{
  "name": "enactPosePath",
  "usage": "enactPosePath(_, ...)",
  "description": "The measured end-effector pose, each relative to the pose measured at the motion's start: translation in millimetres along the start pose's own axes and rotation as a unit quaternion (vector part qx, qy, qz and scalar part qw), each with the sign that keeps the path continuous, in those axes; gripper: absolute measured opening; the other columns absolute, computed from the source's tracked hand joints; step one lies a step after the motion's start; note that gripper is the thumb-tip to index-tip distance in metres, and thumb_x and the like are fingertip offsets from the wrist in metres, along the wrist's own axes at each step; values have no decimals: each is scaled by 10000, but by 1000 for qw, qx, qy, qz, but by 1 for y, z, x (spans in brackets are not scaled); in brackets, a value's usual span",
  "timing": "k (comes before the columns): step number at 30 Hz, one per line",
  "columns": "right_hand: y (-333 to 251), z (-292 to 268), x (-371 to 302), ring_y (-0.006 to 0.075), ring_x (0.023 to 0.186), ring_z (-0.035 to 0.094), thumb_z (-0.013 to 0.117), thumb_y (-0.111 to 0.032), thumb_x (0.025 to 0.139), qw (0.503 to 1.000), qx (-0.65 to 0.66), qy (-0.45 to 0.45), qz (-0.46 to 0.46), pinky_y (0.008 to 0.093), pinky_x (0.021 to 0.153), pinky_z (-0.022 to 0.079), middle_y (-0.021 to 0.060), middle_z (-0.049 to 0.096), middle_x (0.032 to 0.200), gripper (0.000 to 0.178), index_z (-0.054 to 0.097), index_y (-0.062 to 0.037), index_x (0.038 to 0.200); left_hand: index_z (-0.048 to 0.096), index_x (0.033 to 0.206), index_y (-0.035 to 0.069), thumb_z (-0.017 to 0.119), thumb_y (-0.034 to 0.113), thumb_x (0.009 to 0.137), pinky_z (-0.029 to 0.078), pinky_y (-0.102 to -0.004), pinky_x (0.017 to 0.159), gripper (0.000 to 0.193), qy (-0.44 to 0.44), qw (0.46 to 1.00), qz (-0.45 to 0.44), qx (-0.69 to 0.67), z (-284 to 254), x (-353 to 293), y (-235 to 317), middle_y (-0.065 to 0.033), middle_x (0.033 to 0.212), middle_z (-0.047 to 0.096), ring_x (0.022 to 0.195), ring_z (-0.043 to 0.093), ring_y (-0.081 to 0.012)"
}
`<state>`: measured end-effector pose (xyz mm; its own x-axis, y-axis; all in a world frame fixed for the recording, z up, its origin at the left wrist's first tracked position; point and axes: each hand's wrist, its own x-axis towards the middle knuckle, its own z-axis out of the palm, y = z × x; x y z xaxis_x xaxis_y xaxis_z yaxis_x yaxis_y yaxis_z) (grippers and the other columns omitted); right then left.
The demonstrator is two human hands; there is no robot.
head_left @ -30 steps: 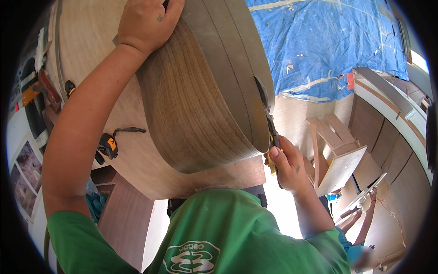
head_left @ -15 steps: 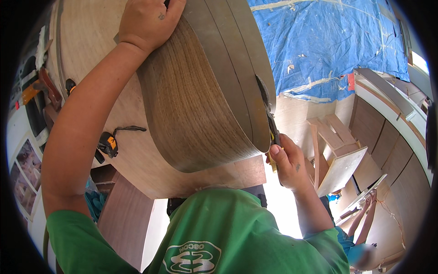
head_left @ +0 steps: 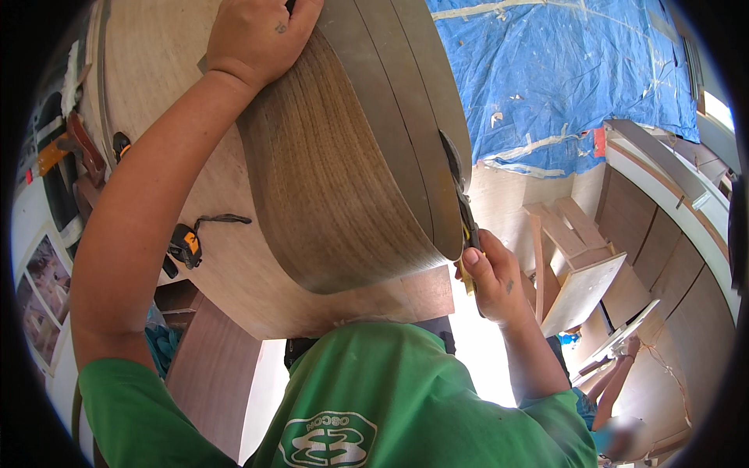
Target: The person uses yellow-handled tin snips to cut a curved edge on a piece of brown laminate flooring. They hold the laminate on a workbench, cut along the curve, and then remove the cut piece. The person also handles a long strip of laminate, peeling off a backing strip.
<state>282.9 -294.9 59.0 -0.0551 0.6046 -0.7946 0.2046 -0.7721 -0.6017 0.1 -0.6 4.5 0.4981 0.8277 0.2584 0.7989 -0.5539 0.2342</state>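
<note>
A large flexible laminate sheet (head_left: 328,179) curls over on itself, wood grain outside and a grey-brown back (head_left: 390,86) marked with two dark lines. At the top, my left hand (head_left: 261,35) is closed on the sheet. Its fingertips are partly hidden and cut off by the picture's edge, and something dark shows beside the thumb. On the right, my right hand (head_left: 497,281) is closed round the handles of dark scissors (head_left: 466,214) with yellow on the grips. Their blades point up and lie along the sheet's right part, the upper blade over the grey-brown back.
Under the sheet is a pale wooden worktop (head_left: 172,101), with a black and orange tape measure (head_left: 186,244) on it. A blue tarp (head_left: 562,70) spreads at the upper right. Wooden frames (head_left: 577,265) stand to the right; another person's arms (head_left: 612,382) reach toward a panel at lower right.
My hands, the sheet and the scissors stay almost in place, with only a slight shift in view. The other person's arms at lower right have moved a little.
</note>
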Motion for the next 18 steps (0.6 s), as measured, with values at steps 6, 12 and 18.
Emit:
enactPosePath(6,17,-10,-21,189,863,606,590,-518,968,997,2,-38,60,339,793,487,132,668,895,629,604,50,1238,588,1324,-130,561,197,976,342,-482,1201,478,3,1000,-7,0,3,2,2,-328,1414,564,1381,497,-448)
enactPosePath(12,49,-30,-68,286,1180,586,720,-557,841,996,21,-32,76,397,1016,452,209,621,1231,874,469,44,1424,614,1359,-52,564,252,1009,345,-431,1199,466,29,999,29,1,13,-1,-16,-240,1448,576,1414,483,-373)
enactPosePath(18,44,-33,-94,271,1187,578,909,-529,675,998,-22,-44,42,377,1046,432,177,622,1216,988,497,28,1380,625,1372,-25,561,272,1024,355,-404,1191,462,34,999,35,3,20,-2,-23,-189,1469,582,1422,487,-332)
